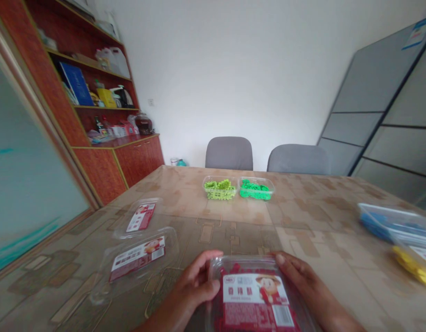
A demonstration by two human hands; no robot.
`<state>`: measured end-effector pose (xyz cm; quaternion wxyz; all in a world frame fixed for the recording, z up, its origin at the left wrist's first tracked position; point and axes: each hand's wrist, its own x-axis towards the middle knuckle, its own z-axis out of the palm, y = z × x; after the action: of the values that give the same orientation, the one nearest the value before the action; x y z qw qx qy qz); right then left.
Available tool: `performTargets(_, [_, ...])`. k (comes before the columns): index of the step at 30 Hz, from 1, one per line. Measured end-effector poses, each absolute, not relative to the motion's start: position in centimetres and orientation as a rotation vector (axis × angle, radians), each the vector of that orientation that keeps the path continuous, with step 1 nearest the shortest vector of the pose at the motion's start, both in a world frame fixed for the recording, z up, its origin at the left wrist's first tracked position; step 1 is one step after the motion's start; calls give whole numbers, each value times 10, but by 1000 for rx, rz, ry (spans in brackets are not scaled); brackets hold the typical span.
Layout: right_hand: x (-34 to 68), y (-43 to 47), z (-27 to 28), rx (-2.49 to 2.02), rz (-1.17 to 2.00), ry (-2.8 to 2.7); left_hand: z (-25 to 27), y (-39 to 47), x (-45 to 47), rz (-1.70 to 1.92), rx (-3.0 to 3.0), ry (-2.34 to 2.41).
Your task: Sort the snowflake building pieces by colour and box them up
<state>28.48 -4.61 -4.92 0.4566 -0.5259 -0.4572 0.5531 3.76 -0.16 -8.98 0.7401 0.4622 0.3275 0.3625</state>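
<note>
Close in front of me is a clear plastic box point(256, 295) with its lid on and red pieces inside; a red and white label covers much of the lid. My left hand point(201, 281) grips its left side, thumb on the lid's edge. At the far right corner my right hand point(297, 276) holds the same box, its fingers partly hidden behind the rim. To the left lie two clear lids with labels, a nearer lid point(140, 258) and a farther lid point(140, 217).
Across the table point(199, 230) stand open boxes of yellow-green pieces point(219, 189) and green pieces point(256, 189). At right are a box with blue pieces point(379, 223) and one with yellow pieces point(411, 265). Grey chairs point(229, 153) stand behind the table.
</note>
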Motion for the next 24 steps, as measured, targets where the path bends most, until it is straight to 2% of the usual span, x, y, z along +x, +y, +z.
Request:
performTargets(6, [286,-49,-51,-1397,1347,-999,-85,-5,38,819,1223,766])
performTargets(14, [298,-44,-61,-1597,1166,-1047,-49,-6,30,961,1658,1071])
performTargets(21, [298,-39,-72,-1440,1180,-1075,-39,54,-4,1168,1643,1310])
performTargets(24, [298,-38,-73,-1428,1184,-1085,-46,82,-25,1123,1644,1535])
